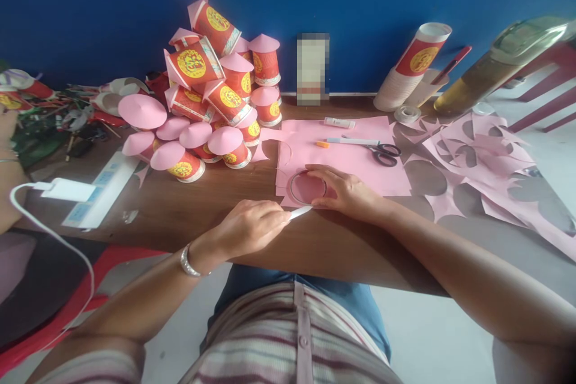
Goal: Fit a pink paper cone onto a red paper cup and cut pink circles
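A slim white pen-like tool (300, 212) is pinched in my left hand (252, 228), its tip pointing right towards the paper's front edge. My right hand (353, 192) curves its fingers round the right side of a thin round ring (291, 187), holding it flat on the pink paper (297, 138). Pink paper shows through the ring. Scissors (387, 155) with dark handles lie farther back on the sheet. Near them are a small orange piece (322, 144) that looks like a cap, and a white glue-stick-like tube (339, 123).
Red paper cups (191, 63) with pink cone tops are piled back left. A white power strip (101, 189) with a plugged-in charger (67, 189) lies at left. Cut pink scraps (477, 144), a tape roll (407, 114), stacked cups (411, 66) and a tall bottle (472, 78) are at right.
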